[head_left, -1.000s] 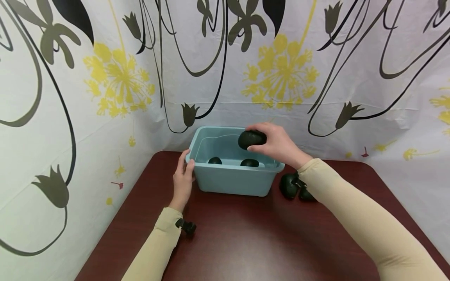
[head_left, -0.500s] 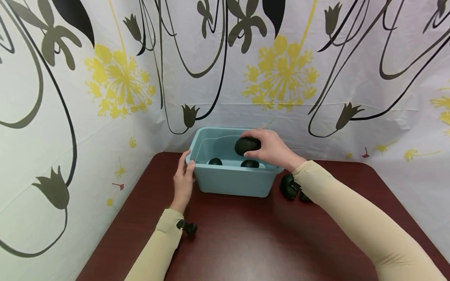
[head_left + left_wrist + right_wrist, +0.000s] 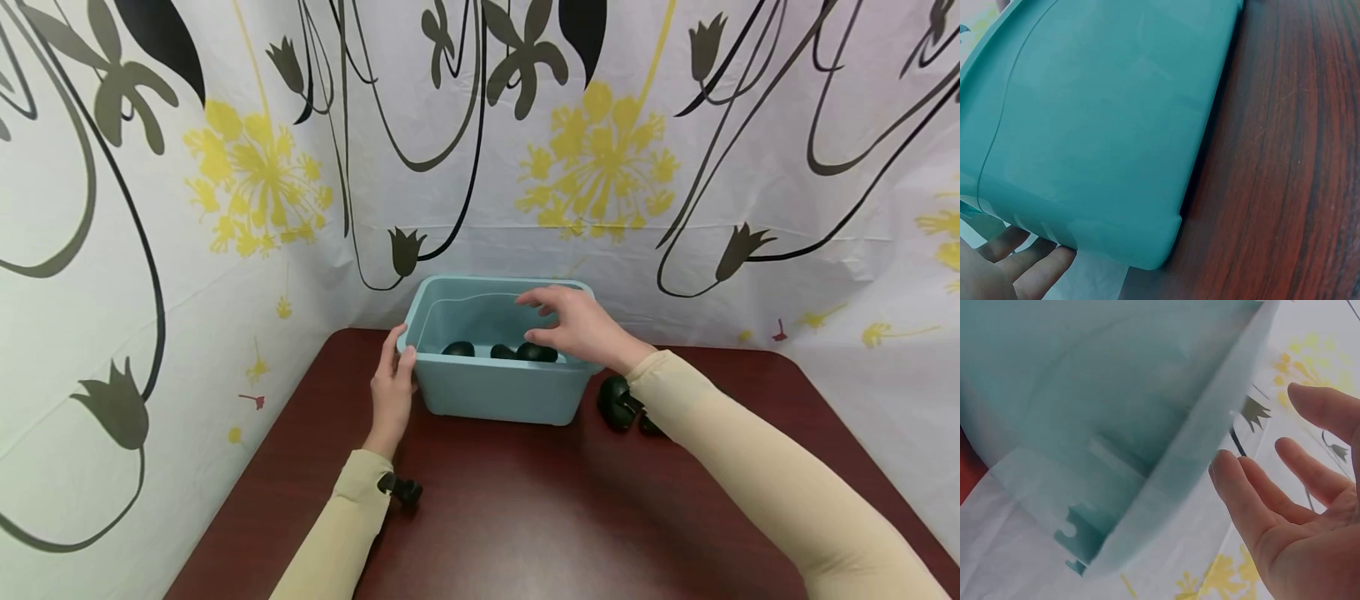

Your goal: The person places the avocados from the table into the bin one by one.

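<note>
A light blue plastic tub (image 3: 495,387) stands on the table in the head view, with dark green avocados inside: one at the left (image 3: 458,348), and two close together, a smaller-looking one (image 3: 502,352) and a larger one (image 3: 537,353). The tub's front wall hides their lower parts. My left hand (image 3: 390,392) grips the tub's front left corner, thumb at the front; its fingers (image 3: 1041,262) press the outer wall in the left wrist view. Over the tub's right side, my right hand (image 3: 577,325) has its fingers spread, holding nothing.
Beside the tub's right end lie an avocado (image 3: 617,404) and part of another (image 3: 649,426), partly hidden by the right wrist. The dark red wooden table (image 3: 510,517) meets a white flowered curtain (image 3: 480,192) behind the tub.
My right hand has lowered its avocado into the tub and let go; that avocado now lies among the others there. The left hand keeps its place on the corner.
</note>
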Tool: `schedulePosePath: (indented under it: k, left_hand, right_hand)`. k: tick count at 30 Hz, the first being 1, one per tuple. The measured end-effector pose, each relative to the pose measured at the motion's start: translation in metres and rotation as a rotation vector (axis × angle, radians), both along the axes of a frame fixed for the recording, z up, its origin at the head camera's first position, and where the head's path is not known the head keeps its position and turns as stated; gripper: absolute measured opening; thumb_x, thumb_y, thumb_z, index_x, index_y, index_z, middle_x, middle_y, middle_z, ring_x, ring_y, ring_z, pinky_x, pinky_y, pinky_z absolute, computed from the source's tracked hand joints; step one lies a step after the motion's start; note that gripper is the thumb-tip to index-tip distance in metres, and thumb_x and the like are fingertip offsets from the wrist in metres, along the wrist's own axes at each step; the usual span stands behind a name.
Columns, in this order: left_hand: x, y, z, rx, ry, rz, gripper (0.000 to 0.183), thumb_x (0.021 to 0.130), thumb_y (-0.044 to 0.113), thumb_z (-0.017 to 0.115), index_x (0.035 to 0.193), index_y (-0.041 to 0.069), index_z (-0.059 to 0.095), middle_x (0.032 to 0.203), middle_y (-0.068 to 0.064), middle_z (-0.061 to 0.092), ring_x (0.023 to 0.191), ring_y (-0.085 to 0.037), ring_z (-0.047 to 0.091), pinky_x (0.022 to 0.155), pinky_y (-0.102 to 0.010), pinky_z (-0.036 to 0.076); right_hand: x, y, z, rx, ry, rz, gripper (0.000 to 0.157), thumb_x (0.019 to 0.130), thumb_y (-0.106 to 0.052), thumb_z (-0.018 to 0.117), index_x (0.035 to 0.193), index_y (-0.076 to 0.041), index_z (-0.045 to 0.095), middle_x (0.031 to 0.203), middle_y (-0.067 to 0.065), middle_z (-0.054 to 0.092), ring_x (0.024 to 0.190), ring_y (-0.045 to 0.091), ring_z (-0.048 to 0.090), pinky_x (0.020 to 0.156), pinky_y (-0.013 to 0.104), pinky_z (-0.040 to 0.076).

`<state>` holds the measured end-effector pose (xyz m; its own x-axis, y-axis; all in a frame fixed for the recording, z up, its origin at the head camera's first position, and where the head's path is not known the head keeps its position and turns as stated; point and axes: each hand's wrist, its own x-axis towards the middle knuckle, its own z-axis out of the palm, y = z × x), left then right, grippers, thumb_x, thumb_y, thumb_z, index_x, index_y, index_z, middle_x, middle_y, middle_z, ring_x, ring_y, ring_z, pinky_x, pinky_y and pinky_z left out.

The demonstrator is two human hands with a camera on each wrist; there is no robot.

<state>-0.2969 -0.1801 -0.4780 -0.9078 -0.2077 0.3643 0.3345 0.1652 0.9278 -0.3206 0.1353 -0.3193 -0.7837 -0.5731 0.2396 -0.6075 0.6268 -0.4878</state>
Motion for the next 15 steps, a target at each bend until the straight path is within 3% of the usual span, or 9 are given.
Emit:
schedulePosePath:
  k: [8, 15]
  left_hand:
    - [0.000, -0.001, 0.001, 0.000, -0.013, 0.003, 0.050, 0.099, 0.060, 0.052, 0.148, 0.049, 0.042, 0.147, 0.005, 0.047, 0.122, -0.027, 0.053, 0.090, -0.064, 0.049]
    - [-0.001, -0.001, -0.001, -0.013, -0.046, 0.011, 0.048, 0.104, 0.046, 0.051, 0.152, 0.040, 0.041, 0.150, -0.004, 0.046, 0.123, -0.030, 0.053, 0.091, -0.062, 0.049]
  right_hand:
    - [0.010, 0.006, 0.011, -0.027, 0.042, -0.015, 0.048, 0.094, -0.027, 0.075, 0.138, -0.031, 0.057, 0.138, -0.006, 0.055, 0.117, 0.017, 0.057, 0.085, 0.038, 0.055]
    - [0.022, 0.014, 0.015, -0.056, 0.072, 0.002, 0.048, 0.094, -0.026, 0.074, 0.139, -0.031, 0.057, 0.138, -0.004, 0.055, 0.116, 0.016, 0.056, 0.090, 0.040, 0.053]
